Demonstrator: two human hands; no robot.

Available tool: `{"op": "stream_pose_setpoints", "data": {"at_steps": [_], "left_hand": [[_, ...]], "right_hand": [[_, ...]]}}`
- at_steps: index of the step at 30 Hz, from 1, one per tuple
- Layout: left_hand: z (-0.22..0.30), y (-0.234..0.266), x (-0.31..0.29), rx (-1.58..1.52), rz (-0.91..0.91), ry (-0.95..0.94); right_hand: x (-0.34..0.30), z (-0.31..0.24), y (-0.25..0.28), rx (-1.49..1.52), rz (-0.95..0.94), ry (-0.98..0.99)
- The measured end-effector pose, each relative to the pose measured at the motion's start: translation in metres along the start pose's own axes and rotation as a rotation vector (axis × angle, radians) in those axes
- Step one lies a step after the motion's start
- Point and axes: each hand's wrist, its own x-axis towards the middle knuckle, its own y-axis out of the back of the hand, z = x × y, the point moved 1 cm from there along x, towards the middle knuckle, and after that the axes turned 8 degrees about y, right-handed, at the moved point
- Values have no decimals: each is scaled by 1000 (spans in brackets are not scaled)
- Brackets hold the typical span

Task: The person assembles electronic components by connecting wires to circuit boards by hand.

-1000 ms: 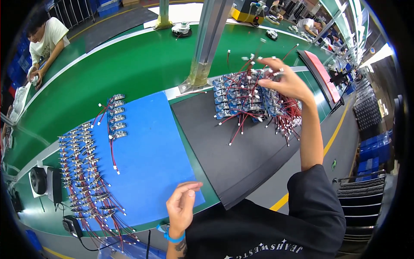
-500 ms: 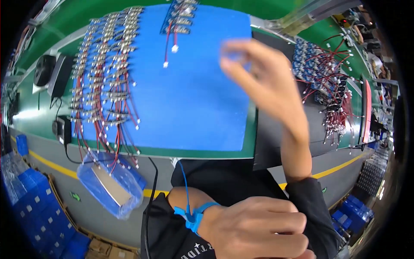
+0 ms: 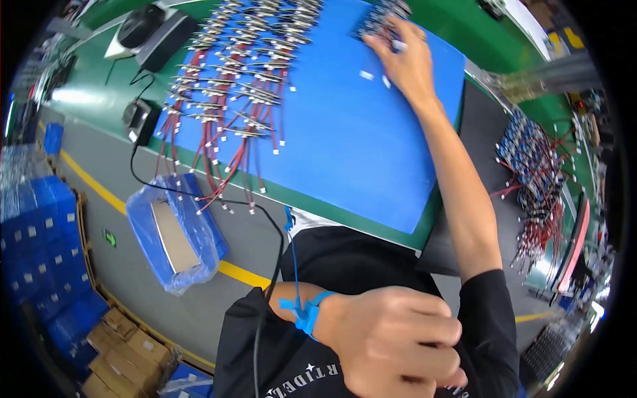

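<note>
At the far edge of the blue mat [image 3: 358,152], my right hand [image 3: 406,63] reaches over a strip of blue circuit boards [image 3: 383,18]. Its thumb and fingers are bent around the near end of the strip, with a white connector [image 3: 399,46] beside them. Two more white plugs lie on the mat just left of the hand. My left hand [image 3: 395,338], wearing a blue wrist strap [image 3: 306,317], is curled closed in front of my body. Whatever its fingers may hold is hidden.
Rows of metal-topped boards with red wires [image 3: 249,86] cover the mat's left side. More wired blue boards [image 3: 531,159] lie on a black mat [image 3: 458,219] at right. A bag-lined blue bin [image 3: 212,232] stands below the table edge. A black cable [image 3: 282,232] hangs nearby.
My right hand has moved from above the mat's right side to the circuit boards at the far edge. The view has shifted and turned. My left hand stays curled in front of me.
</note>
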Motion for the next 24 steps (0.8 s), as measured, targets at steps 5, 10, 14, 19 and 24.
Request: {"op": "stream_pose_setpoints", "data": {"at_steps": [5, 10, 14, 19, 24], "left_hand": [[-26, 30, -25, -22, 56, 287], [-62, 46, -40, -295, 509, 713], [-88, 69, -30, -513, 605, 909], [-106, 62, -13, -652, 491, 994], [-114, 52, -19, -215, 566, 1003]], "right_hand": [[10, 5, 33, 869, 133, -256], [-12, -7, 89, 1086, 177, -352], [-62, -41, 123, 1143, 30, -134], [-105, -71, 174, 697, -406, 137], [-107, -49, 192, 991, -40, -326]]}}
